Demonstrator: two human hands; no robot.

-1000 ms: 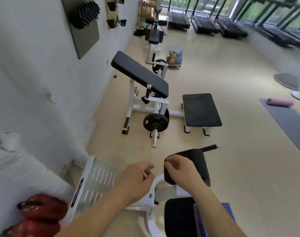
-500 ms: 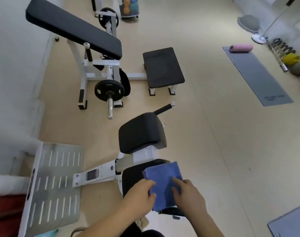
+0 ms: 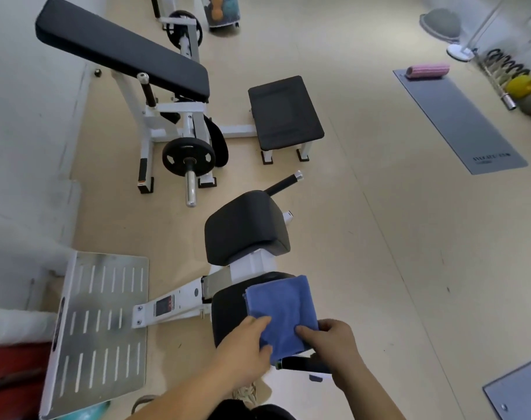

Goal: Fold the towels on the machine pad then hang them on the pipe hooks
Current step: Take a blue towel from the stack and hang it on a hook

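Observation:
A folded blue towel (image 3: 280, 309) lies on the black machine pad (image 3: 227, 313) at the bottom centre. My left hand (image 3: 244, 350) grips the towel's near left corner, thumb under the edge and fingers on top. My right hand (image 3: 333, 344) pinches the near right edge of the same towel. A second black pad (image 3: 246, 227) stands just beyond it on the white frame. No pipe hooks are in view.
A slotted metal footplate (image 3: 100, 325) sits to the left, with a red object (image 3: 12, 368) beside it. A weight bench (image 3: 121, 53) with a plate (image 3: 188, 154) and a black stool pad (image 3: 285, 112) stand farther off. Grey mats (image 3: 458, 122) lie right.
The view dropped from the wall and far gym down to the machine. My hands, earlier near the upper pad holding nothing, now hold the blue towel on the lower pad.

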